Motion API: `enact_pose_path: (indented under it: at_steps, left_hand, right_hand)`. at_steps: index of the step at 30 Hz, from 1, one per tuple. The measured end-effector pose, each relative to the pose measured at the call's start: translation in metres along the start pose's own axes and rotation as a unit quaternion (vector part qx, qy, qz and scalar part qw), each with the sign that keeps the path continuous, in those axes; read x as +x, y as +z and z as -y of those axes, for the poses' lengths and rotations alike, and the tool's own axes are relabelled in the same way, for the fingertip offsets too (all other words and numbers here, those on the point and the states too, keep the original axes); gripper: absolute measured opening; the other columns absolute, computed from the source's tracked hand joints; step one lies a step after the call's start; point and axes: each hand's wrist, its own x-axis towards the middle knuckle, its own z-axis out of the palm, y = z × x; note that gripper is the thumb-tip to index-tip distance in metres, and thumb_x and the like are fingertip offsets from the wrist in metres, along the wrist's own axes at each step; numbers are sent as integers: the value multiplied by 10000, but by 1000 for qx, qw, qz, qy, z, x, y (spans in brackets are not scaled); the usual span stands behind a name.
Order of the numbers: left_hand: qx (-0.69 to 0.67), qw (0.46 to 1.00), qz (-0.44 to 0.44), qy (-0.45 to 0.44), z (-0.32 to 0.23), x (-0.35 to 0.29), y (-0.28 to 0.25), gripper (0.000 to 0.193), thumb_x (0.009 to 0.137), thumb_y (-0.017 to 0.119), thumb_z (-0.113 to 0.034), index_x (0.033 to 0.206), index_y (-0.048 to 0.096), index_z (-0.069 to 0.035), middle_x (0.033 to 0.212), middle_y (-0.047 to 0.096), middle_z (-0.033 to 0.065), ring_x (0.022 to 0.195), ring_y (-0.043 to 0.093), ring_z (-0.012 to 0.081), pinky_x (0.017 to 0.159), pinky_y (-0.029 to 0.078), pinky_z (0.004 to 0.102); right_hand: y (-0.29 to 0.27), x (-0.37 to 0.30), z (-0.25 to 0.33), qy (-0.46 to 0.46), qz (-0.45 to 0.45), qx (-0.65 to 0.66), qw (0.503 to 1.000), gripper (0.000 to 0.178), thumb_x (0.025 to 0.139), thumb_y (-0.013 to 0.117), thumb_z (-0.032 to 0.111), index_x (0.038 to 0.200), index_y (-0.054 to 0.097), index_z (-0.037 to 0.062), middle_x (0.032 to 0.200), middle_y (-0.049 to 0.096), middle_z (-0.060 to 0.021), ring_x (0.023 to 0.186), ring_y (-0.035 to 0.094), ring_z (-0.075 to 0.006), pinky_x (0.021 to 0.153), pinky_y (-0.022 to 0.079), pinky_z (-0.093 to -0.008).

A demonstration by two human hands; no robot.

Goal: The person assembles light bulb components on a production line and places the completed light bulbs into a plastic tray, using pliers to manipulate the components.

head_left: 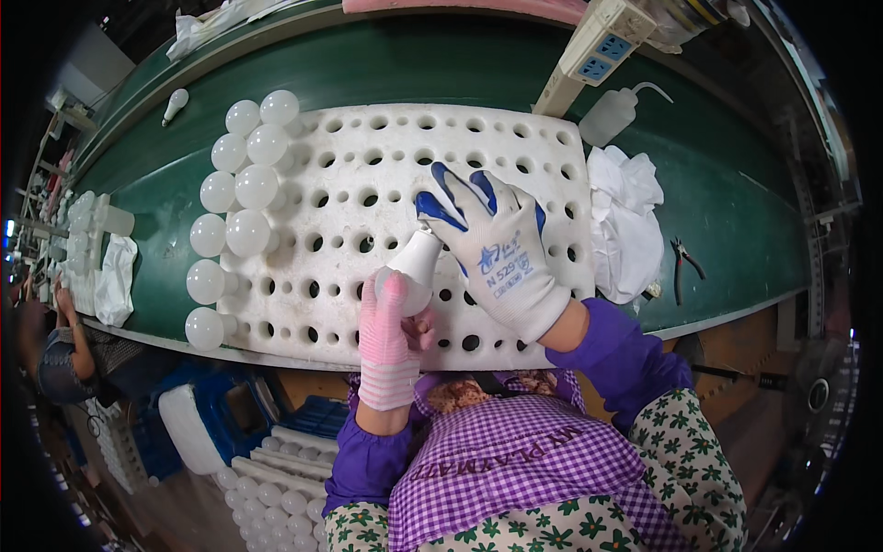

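A light bulb (415, 262) with a white tapered body is held over the foam board, its narrow end tilted up and to the right. My left hand (391, 336), in a pink striped glove, is closed round the frosted globe. At the narrow end is my right hand (497, 244), in a white glove with blue fingertips. Its thumb side pinches at a small silvery bit there, too small to make out, while the other fingers stay curved apart. Below both hands lies the white foam board (395, 136), full of large and small round holes. Several frosted bulbs (257, 187) stand along its left side.
One loose bulb (175, 106) lies at the far left of the green table (727, 198). At right are a white cloth (625, 221), pliers (682, 269), a squeeze bottle (611, 115) and a socket post (598, 55). More bulbs (276, 506) sit low at left; another person's arm (78, 340) shows leftward.
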Motion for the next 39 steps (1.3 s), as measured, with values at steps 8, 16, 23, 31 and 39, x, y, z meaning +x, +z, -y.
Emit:
enact_pose_path:
  at_steps: [8, 16, 23, 31, 39]
  left_hand:
    - [-375, 881, 172, -231, -12, -2, -5, 632, 932, 452, -600, 1268, 459, -65, 860, 523, 152, 434, 331, 87, 314, 301, 196]
    - [-420, 841, 205, -273, -11, -10, -1, 696, 928, 404, -647, 1257, 441, -35, 858, 498, 168, 420, 326, 67, 293, 307, 185]
    - [-427, 844, 216, -244, -10, -8, -1, 702, 926, 494, -580, 1176, 452, 75, 926, 496, 197, 420, 302, 61, 296, 275, 184]
    - [-313, 903, 247, -158, 2, 3, -20, 589, 942, 529, -510, 1310, 423, -61, 1011, 542, 159, 635, 465, 117, 468, 427, 211]
    - [-41, 978, 171, 110, 0, -9, -6, 644, 869, 696, -254, 1351, 310, -71, 1081, 534, 137, 862, 601, 233, 726, 552, 371]
  right_hand:
    - [-1, 7, -18, 47, -94, 37, 994, 454, 791, 598, 138, 1229, 644, 249, 1425, 490, -49, 1170, 507, -304, 944, 399, -426]
    - [1, 3, -27, -28, -164, 77, 983, 487, 762, 620, 114, 1241, 639, 197, 1413, 498, -85, 1193, 503, -277, 971, 393, -408]
    - [1, -2, -18, -59, -164, 56, 983, 418, 786, 640, 192, 1199, 659, 260, 1399, 512, -29, 1184, 501, -289, 942, 419, -412]
    - [-1, -18, -27, -58, -106, 96, 988, 473, 795, 647, 249, 1267, 612, 247, 1389, 502, -45, 1227, 454, -314, 982, 388, -430]
    - [29, -17, -57, 43, -84, 42, 995, 460, 824, 653, 269, 1277, 605, 205, 1379, 497, -72, 1201, 467, -315, 991, 346, -450]
